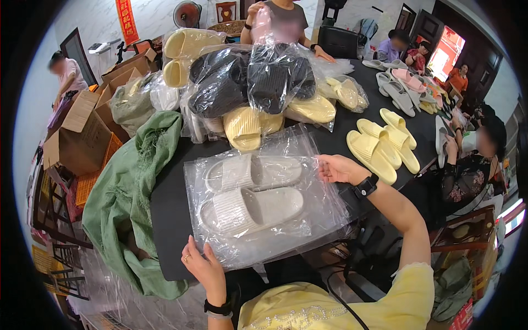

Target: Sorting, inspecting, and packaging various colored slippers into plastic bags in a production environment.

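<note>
A pair of light grey slippers [264,212] lies flat inside a clear plastic bag [242,258] in front of me, toes pointing left. On the bag's right edge, my right hand [336,168] pinches the plastic, fingers closed together. At the lower left corner my left hand [204,268] has its thumb and fingers apart, touching or just beside the bag and the table edge. More clear plastic lies beneath the bag on the black table [168,220]. Behind it rises a pile of bagged slippers, black ones [220,80] above pale yellow ones [245,126].
Unbagged yellow slippers [379,146] lie to the right, with grey slippers [396,91] farther back. A green cloth sack [129,203] hangs over the left table edge, near cardboard boxes [82,132]. One person stands across the table; another sits at the right holding a slipper [441,140].
</note>
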Tool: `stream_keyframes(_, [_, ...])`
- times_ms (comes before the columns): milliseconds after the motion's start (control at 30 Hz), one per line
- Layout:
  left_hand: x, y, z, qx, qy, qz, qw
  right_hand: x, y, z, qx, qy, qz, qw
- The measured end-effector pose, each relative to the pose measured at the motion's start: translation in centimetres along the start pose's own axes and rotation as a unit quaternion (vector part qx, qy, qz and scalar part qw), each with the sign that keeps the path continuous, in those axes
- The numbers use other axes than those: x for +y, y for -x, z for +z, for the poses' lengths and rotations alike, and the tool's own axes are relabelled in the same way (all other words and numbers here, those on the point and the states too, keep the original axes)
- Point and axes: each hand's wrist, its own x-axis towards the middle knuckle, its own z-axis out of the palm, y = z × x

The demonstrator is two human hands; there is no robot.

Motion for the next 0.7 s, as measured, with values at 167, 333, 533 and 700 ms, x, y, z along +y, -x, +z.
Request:
stream_keyframes(167, [-0.8,-0.2,-0.1,-0.039,0.083,-0.069,0.993,-1.7,-1.8,-1.1,-0.109,-0.116,-0.068,0.985])
stream_keyframes(333, [-1.2,0.0,0.4,-0.051,0.103,-0.071,0.991,-1.1,-5.7,-2.2,-0.131,-0.361,-0.137,0.913])
stream_keyframes(533, [-0.8,0.2,0.5,-0.053,0.050,0.007,0.997,1.8,-1.9,-2.7,-0.123,-0.245,-0.133,0.953])
stream_keyframes(700, [-1.2,0.4,0.6,-0.058,0.057,0.019,0.996,5.0,6.4,0.7,-0.050,-0.017,-0.090,0.995])
